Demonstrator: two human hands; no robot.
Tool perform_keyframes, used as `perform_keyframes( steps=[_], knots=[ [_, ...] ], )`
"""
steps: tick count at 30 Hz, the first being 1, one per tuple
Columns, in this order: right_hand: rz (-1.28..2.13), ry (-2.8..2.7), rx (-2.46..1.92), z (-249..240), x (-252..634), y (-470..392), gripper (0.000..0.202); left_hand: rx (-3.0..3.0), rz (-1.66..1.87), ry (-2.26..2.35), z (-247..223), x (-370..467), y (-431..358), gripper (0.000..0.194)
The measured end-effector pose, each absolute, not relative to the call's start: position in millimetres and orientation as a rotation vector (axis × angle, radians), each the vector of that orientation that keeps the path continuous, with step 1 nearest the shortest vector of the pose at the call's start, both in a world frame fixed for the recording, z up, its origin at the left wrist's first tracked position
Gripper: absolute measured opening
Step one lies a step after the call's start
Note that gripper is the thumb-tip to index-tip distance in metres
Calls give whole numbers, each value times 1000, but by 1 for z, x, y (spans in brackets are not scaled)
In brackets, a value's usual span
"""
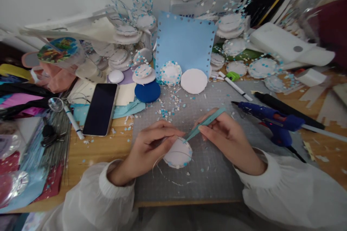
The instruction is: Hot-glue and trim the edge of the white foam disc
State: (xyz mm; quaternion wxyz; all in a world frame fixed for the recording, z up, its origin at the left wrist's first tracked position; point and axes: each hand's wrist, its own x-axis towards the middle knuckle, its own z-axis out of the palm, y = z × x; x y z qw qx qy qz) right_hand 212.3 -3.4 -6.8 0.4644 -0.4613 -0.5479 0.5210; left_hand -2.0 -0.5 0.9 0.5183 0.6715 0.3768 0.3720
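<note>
My left hand (155,146) holds the upper left edge of a white disc (177,157), its thumb and fingers closed on it. Small blue and white pieces line the disc's rim, and a thin wire (169,179) loops over and below it. In my right hand (221,130) is a pair of teal tweezers (204,124), pinched between thumb and fingers, slanting down to the left. The tweezers' tips are at the disc's top edge, close to my left fingertips. Whether they grip a small piece is too small to tell.
A grey cutting mat (217,184) lies under both hands. Blue glue gun (273,117) and black pen (290,110) lie right; phone (100,109) lies left. Behind are a blue sheet (185,43), decorated disc (170,73), plain disc (194,81) and scattered pieces (165,110).
</note>
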Motion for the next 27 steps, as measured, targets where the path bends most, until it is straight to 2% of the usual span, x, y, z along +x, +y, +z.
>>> perform_keyframes(
  steps=[5, 15, 27],
  knots=[
    [1283, -1258, -1126, -11, 214, -1, 7, 1570, 903, 937, 0, -2, -1, 19],
    [1048, -1036, -1117, -7, 219, 7, 9, 1451, 914, 1077, -8, 5, -1, 10],
    [1087, -946, -1107, -4, 218, 8, 12, 1790, 785, 1121, -13, 4, -4, 12]
  ],
)
